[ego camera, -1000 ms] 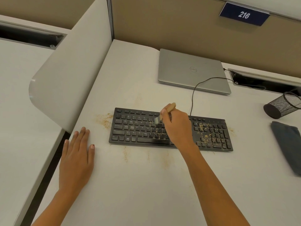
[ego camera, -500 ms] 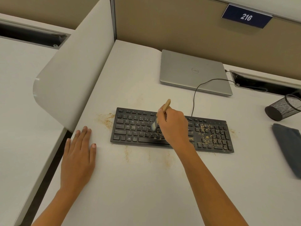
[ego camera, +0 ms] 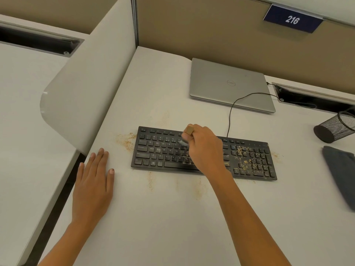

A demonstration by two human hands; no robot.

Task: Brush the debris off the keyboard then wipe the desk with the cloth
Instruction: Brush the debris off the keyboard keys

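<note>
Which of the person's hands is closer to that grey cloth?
Right. The right hand grips the brush over the middle of the keyboard, left of the cloth. The left hand lies flat on the desk beyond the keyboard's left end, much farther.

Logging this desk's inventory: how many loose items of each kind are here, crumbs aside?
Keyboard: 1
Laptop: 1
Brush: 1
Cloth: 1
Mesh cup: 1
Total: 5
</note>
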